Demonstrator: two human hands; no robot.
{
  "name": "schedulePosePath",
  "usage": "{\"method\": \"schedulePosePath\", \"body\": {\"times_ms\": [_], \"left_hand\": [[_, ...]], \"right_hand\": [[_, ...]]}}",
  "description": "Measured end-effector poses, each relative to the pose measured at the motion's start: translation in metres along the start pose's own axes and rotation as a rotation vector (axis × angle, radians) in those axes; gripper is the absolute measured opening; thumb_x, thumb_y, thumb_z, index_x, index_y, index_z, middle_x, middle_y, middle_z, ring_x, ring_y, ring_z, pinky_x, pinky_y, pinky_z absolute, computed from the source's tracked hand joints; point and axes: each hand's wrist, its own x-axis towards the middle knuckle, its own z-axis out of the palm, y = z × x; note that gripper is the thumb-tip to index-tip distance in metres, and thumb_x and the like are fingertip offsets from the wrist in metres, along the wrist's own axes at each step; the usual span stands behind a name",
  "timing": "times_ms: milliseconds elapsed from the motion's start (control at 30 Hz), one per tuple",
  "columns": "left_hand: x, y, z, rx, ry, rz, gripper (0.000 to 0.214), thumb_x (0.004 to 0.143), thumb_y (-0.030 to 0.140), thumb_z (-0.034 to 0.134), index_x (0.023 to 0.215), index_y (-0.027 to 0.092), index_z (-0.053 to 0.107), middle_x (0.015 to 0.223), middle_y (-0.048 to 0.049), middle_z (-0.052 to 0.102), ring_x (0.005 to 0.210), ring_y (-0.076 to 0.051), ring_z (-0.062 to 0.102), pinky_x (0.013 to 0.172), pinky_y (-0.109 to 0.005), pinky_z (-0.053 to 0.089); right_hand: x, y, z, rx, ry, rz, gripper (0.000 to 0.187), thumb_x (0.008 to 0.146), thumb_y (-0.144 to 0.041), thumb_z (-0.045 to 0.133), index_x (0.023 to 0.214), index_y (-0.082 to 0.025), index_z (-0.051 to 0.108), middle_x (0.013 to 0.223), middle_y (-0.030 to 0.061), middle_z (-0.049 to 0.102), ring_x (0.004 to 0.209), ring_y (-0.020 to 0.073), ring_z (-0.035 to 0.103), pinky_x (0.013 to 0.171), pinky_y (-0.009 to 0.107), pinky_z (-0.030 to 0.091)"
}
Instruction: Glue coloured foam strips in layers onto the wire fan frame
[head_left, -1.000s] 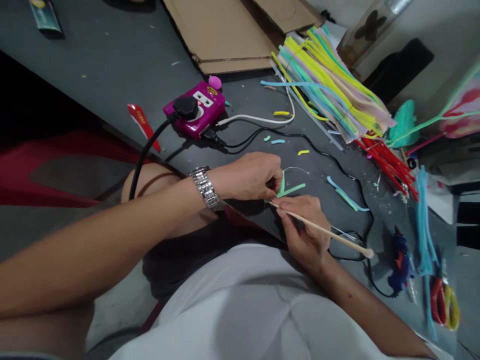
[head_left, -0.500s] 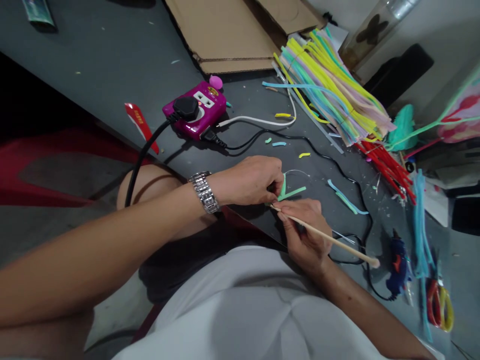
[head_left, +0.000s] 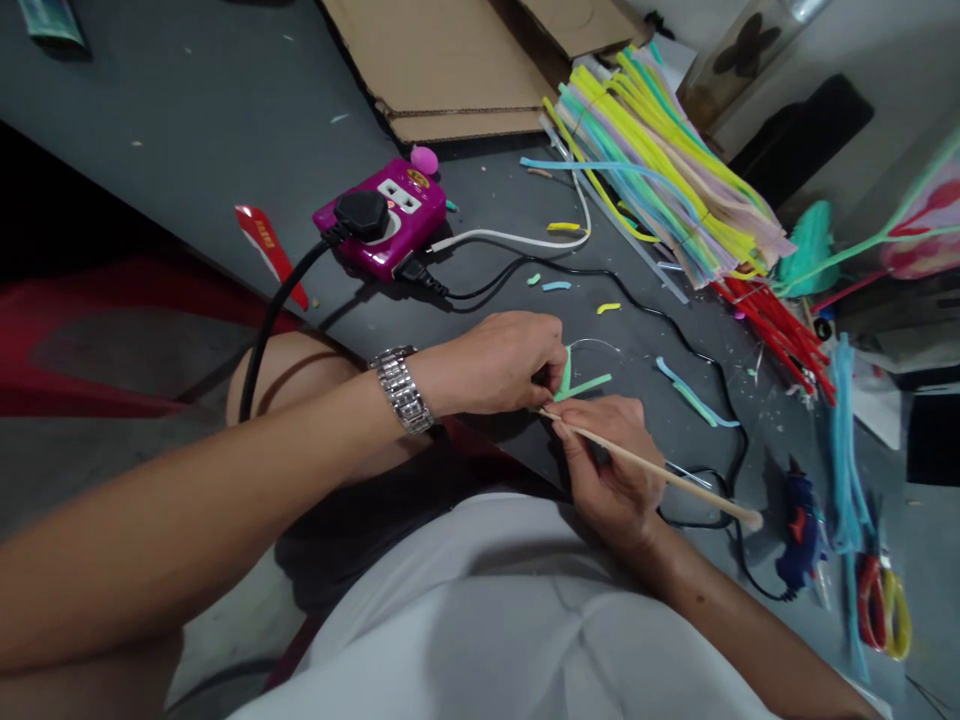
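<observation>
Hands sit close together over the dark surface (head_left: 195, 110), our left hand (head_left: 495, 365) pinching the foot of a bent green strip (head_left: 581, 385) between its fingertips, while our right hand (head_left: 607, 470) grips a slim wooden stick (head_left: 660, 475) like a pencil, its tip running in just under the left fingers. The strip forms a V right at those fingertips, with a thin wire loop (head_left: 592, 345) rising just beyond it. We judge that we are at a shaping step, bending the strip against the tip of the stick, though our fingers hide the exact contact. The next move seems to call for a steady pinch and a slow turn of the stick, so that the bend sets evenly. Ahead of the hands lie small cut bits (head_left: 556, 285) and a black cable (head_left: 637, 310), with a magenta power strip (head_left: 382, 220) farther ahead and to the left. Farther ahead and to the right sits a large bundle of coloured strips (head_left: 667, 170), while a blue hot glue gun (head_left: 799, 530) and red-and-yellow scissors (head_left: 885, 610) rest to the right of the hands.
</observation>
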Motion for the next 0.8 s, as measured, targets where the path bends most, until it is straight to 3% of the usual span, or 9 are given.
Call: {"method": "schedulePosePath", "body": {"times_ms": [133,500,600,700,800], "left_hand": [[-0.001,-0.001,0.001,-0.006,0.004,0.013,0.007,0.08,0.013,0.077,0.076,0.018,0.074,0.084,-0.0014,0.063,0.077,-0.014,0.059,0.067,-0.025,0.039],[-0.003,-0.003,0.003,-0.026,0.034,0.053,0.007,0.081,0.015,0.077,0.077,0.017,0.072,0.084,-0.0013,0.063,0.076,-0.013,0.058,0.066,-0.025,0.038],[-0.003,-0.003,0.003,-0.039,0.027,0.023,0.007,0.08,0.013,0.076,0.077,0.017,0.072,0.084,-0.0011,0.062,0.077,-0.013,0.058,0.067,-0.024,0.039],[-0.005,-0.001,0.004,-0.045,0.028,0.021,0.008,0.079,0.013,0.077,0.082,0.018,0.071,0.089,-0.0015,0.063,0.081,-0.014,0.059,0.071,-0.025,0.041],[-0.011,0.005,0.006,-0.002,0.073,0.002,0.014,0.08,0.015,0.076,0.091,0.018,0.067,0.097,-0.0033,0.063,0.085,-0.017,0.059,0.074,-0.027,0.042]], "right_hand": [[0.007,-0.004,0.002,-0.053,0.103,-0.106,0.019,0.094,-0.014,0.062,0.104,-0.028,0.069,0.099,0.0024,0.08,0.089,0.0224,0.074,0.085,0.043,0.054],[0.012,-0.002,0.003,-0.062,0.081,-0.139,0.017,0.092,-0.014,0.063,0.1,-0.027,0.07,0.097,0.0026,0.08,0.087,0.0214,0.073,0.085,0.042,0.052],[0.016,-0.005,0.0,0.073,0.096,-0.041,0.013,0.093,-0.015,0.065,0.093,-0.025,0.072,0.091,0.0021,0.079,0.084,0.0197,0.072,0.082,0.04,0.053],[0.02,-0.01,-0.019,0.317,0.249,0.13,0.007,0.093,-0.02,0.066,0.087,-0.023,0.069,0.086,0.0027,0.076,0.082,0.0191,0.072,0.079,0.036,0.056],[0.02,-0.002,-0.051,0.237,0.374,0.273,0.008,0.09,-0.028,0.069,0.085,-0.021,0.067,0.083,0.0032,0.074,0.075,0.0184,0.07,0.07,0.032,0.054]]}}
